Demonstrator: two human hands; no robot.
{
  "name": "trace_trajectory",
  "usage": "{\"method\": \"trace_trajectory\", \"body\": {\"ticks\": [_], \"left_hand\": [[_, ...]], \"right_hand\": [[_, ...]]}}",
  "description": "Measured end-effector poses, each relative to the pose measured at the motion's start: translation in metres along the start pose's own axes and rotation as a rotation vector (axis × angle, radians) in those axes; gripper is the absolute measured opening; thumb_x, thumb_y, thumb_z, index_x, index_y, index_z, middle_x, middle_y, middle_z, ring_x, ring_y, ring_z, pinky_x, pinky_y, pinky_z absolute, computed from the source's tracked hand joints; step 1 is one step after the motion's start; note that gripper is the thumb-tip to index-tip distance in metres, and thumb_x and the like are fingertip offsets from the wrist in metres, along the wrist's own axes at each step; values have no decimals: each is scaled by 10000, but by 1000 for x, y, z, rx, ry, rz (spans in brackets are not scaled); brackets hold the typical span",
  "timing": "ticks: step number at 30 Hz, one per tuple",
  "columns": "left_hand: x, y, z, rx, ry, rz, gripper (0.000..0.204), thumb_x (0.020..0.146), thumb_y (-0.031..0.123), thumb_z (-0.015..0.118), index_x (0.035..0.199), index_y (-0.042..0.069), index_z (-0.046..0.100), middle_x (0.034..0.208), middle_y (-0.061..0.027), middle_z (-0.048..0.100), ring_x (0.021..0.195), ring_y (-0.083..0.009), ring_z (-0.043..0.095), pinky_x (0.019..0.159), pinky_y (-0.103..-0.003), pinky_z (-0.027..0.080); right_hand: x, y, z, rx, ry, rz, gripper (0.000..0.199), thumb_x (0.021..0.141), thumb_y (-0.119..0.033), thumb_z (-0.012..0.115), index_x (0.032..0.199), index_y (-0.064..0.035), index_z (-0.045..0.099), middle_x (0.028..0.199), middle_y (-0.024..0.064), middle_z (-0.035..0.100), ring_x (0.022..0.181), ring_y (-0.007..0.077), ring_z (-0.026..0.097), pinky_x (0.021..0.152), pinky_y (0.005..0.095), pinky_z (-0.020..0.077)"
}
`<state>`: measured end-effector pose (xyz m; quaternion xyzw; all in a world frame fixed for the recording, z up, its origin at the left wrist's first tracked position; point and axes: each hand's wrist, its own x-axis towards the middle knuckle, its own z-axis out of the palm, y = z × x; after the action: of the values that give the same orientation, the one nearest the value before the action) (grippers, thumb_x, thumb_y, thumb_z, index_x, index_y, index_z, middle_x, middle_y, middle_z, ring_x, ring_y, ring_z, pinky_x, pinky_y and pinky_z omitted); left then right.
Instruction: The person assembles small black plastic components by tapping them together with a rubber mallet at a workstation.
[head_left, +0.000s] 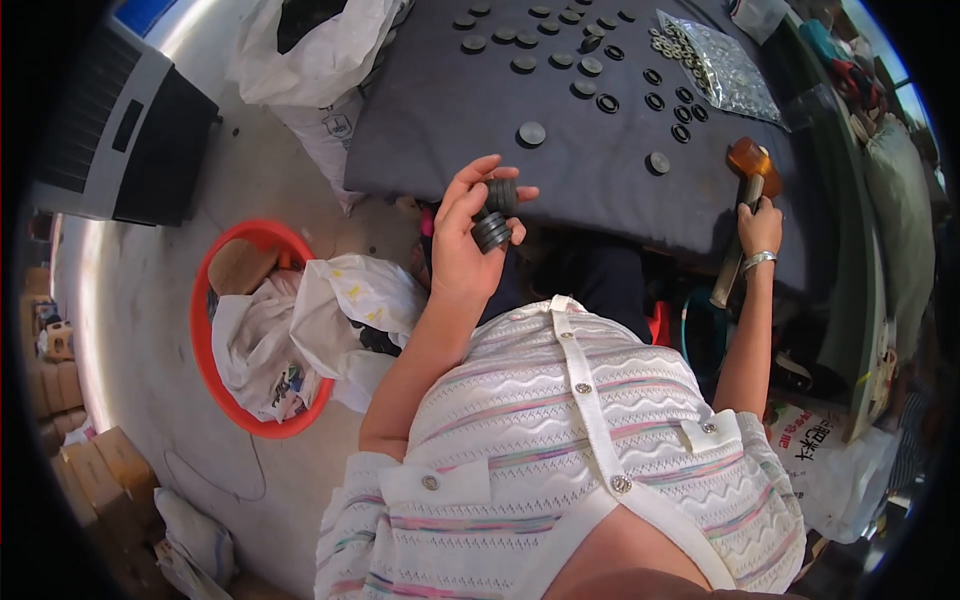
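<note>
In my left hand [462,240] are several black round discs [492,231], stacked in two short piles between curled fingers and palm, just off the table's near edge. My right hand [760,226] is wrapped around the wooden handle of a mallet [749,157] with an amber head. That head is over the right part of the dark tabletop [440,130]. Nearest my left hand on the table is a grey-faced disc [532,133]; another disc [657,163] lies toward the mallet. Farther back are several more discs and several black rings [607,103].
A clear plastic bag [735,80] of small pale rings lies at the table's back right, some spilled out. A white sack [320,130] stands at its left side. On the floor are a red tub [202,340] with bags and a grey-black air cooler [165,140].
</note>
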<state>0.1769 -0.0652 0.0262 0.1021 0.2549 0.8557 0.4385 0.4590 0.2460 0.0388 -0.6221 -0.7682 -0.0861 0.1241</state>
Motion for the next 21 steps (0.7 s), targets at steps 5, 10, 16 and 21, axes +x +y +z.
{"method": "trace_trajectory", "body": {"ticks": [5, 10, 16, 21], "left_hand": [[-4, -5, -8, -64, -14, -32, 316, 939, 149, 405, 1228, 53, 490, 1123, -142, 556, 982, -319, 598, 554, -322, 460], [-8, -11, -20, -172, 75, -108, 327, 948, 212, 424, 1219, 44, 495, 1117, -182, 572, 977, -361, 598, 535, -313, 460], [-7, -9, -21, -149, 89, -104, 339, 942, 221, 439, 1226, 43, 492, 1115, -190, 576, 952, -359, 599, 540, -315, 464], [-12, -3, -26, -150, 112, -63, 342, 940, 221, 442, 1226, 40, 492, 1119, -192, 578, 952, -361, 599, 543, -318, 468]], "right_hand": [[16, 30, 2, 780, -282, 118, 273, 732, -168, 653, 891, 52, 617, 728, 90, 603, 631, 201, 593, 634, 322, 472], [-39, -54, -63, 1410, -337, -162, 372, 755, 24, 617, 1110, 51, 510, 910, 85, 602, 679, 133, 605, 562, 265, 527], [-65, -150, -78, 936, -240, -904, 693, 773, 10, 628, 1406, -179, 420, 841, 110, 588, 764, 250, 604, 717, 331, 475], [-73, -178, -65, 510, -313, -929, 750, 769, -5, 634, 1426, -262, 380, 781, 128, 534, 675, 313, 567, 656, 397, 476]]}}
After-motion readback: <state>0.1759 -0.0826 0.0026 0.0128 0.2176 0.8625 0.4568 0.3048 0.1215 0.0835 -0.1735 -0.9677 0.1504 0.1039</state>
